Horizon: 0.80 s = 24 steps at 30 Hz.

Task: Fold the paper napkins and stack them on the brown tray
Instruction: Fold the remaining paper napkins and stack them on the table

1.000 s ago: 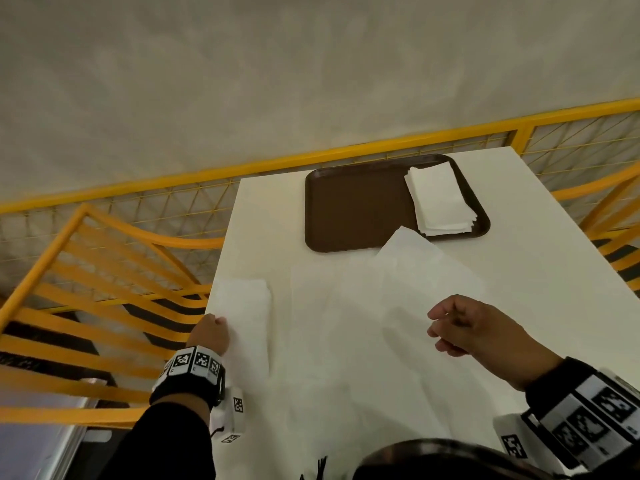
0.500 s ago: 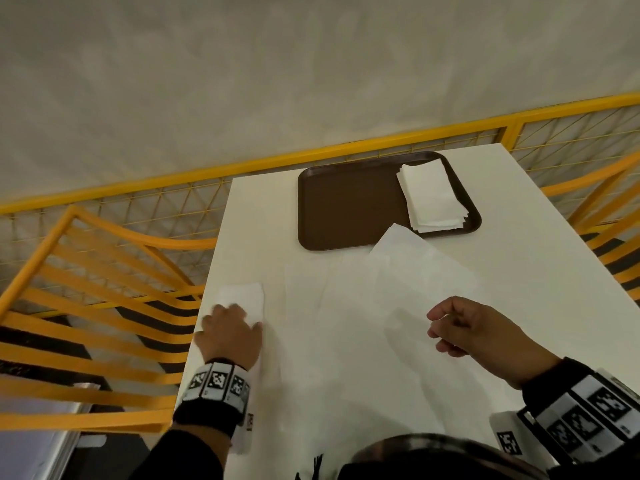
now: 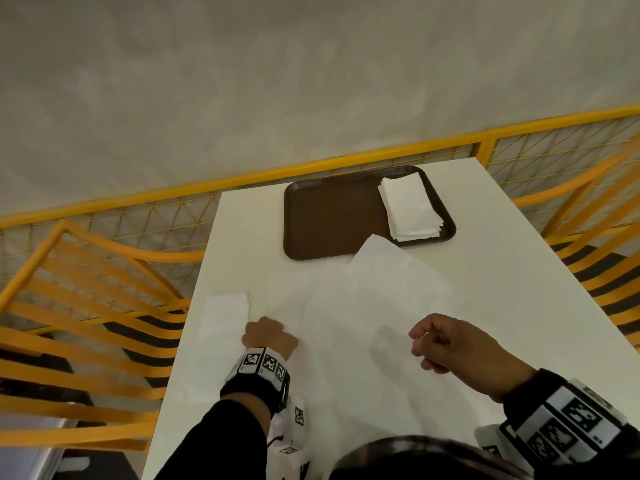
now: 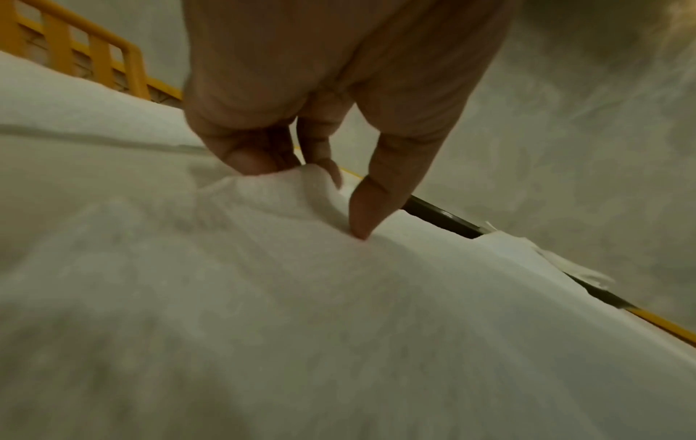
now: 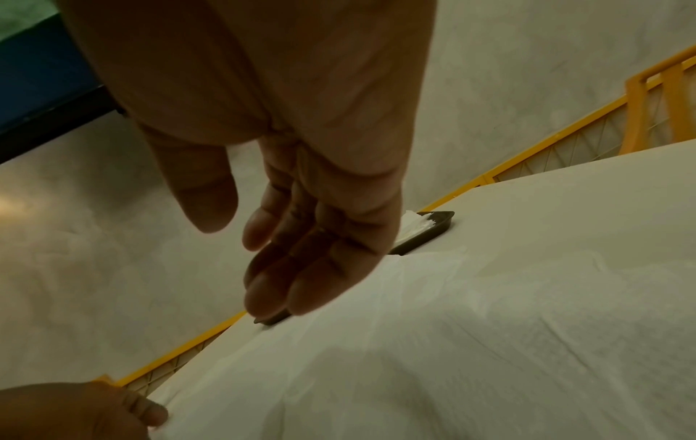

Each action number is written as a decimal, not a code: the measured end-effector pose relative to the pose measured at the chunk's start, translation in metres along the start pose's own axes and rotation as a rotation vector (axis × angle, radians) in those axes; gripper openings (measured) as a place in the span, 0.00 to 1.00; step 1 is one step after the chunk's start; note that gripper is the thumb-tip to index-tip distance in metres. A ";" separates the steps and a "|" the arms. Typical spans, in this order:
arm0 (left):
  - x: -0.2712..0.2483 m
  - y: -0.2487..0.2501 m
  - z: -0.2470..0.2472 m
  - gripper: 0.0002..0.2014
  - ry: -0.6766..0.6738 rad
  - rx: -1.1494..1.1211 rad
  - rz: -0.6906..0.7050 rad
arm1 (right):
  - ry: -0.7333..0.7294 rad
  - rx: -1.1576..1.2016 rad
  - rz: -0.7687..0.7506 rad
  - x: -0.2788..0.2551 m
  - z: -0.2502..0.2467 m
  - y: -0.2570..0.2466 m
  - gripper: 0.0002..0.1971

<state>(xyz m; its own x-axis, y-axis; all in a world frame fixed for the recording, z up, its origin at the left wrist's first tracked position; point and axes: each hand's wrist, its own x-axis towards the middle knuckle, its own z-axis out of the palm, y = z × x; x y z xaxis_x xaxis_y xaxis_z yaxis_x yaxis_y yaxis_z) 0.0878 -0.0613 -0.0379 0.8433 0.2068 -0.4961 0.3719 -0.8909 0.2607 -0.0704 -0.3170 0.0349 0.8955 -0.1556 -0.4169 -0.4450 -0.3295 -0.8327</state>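
The brown tray lies at the far end of the white table, with a stack of folded napkins on its right half. Unfolded white napkins overlap loosely across the table's middle. One folded napkin lies by the left edge. My left hand is at the left border of the unfolded sheets; in the left wrist view my left hand pinches a bunched edge of a napkin between thumb and fingers. My right hand hovers over the sheets, and my right hand holds nothing, fingers loosely curled.
A yellow mesh railing runs behind the table's far edge. Yellow slatted chairs stand on the left and right. Bare tabletop shows to the right of the napkins.
My left hand has left the folded napkin at the left edge and moved right to the unfolded sheets, where it now pinches an edge. The right hand has barely moved.
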 end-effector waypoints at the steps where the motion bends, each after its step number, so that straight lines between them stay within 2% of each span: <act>1: 0.001 0.000 0.000 0.34 0.004 -0.107 -0.006 | 0.001 0.001 0.000 -0.001 -0.001 0.001 0.03; 3: 0.000 0.001 -0.001 0.41 0.007 -0.295 -0.025 | 0.003 0.006 -0.002 -0.003 -0.002 0.003 0.03; 4: -0.001 0.002 -0.003 0.40 0.000 -0.332 -0.037 | 0.000 0.009 -0.004 -0.003 -0.002 0.004 0.03; 7: -0.004 0.003 -0.005 0.27 -0.002 -0.353 0.008 | -0.012 0.009 -0.010 -0.003 -0.002 0.005 0.03; 10: -0.009 0.005 -0.011 0.20 0.098 -0.289 0.111 | -0.012 0.012 -0.010 -0.004 -0.003 0.006 0.03; 13: -0.019 0.011 -0.022 0.16 0.341 -0.104 0.292 | -0.003 0.019 -0.012 -0.003 -0.006 0.007 0.03; 16: -0.040 0.019 -0.041 0.14 0.576 -0.200 0.514 | -0.009 0.029 -0.013 -0.002 -0.006 0.007 0.03; 20: -0.062 0.030 -0.068 0.13 0.683 -0.278 0.645 | -0.027 0.016 -0.019 0.000 -0.005 0.005 0.02; 23: -0.086 0.037 -0.093 0.09 0.780 -0.315 0.837 | -0.027 -0.002 -0.035 0.001 -0.004 0.003 0.04; 24: -0.095 0.040 -0.102 0.07 0.785 -0.319 0.906 | -0.024 -0.007 -0.050 0.001 -0.004 0.000 0.07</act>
<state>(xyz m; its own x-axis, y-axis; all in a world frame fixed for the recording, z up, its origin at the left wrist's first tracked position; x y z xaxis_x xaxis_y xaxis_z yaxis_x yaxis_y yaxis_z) 0.0618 -0.0751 0.1042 0.8088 -0.1485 0.5691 -0.4811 -0.7235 0.4950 -0.0695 -0.3206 0.0355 0.9163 -0.1161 -0.3832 -0.3991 -0.3431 -0.8503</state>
